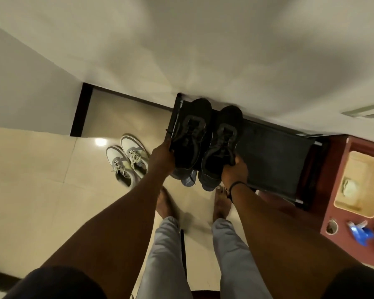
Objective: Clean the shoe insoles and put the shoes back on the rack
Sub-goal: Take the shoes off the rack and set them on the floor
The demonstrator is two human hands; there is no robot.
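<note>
I look straight down at a black shoe rack (272, 160) standing against the white wall. My left hand (162, 156) grips the heel of a black sneaker (192, 130) over the rack's left end. My right hand (235, 169) grips the heel of the second black sneaker (222, 139) just to its right. Both toes point toward the wall. A blue-grey shoe (188, 179) shows under them on a lower level.
A pair of white and grey sneakers (127, 160) sits on the tiled floor to the left of the rack. A reddish table (337, 190) on the right holds a beige tray (358, 184) and a blue spray bottle (360, 233). My bare feet (221, 203) stand before the rack.
</note>
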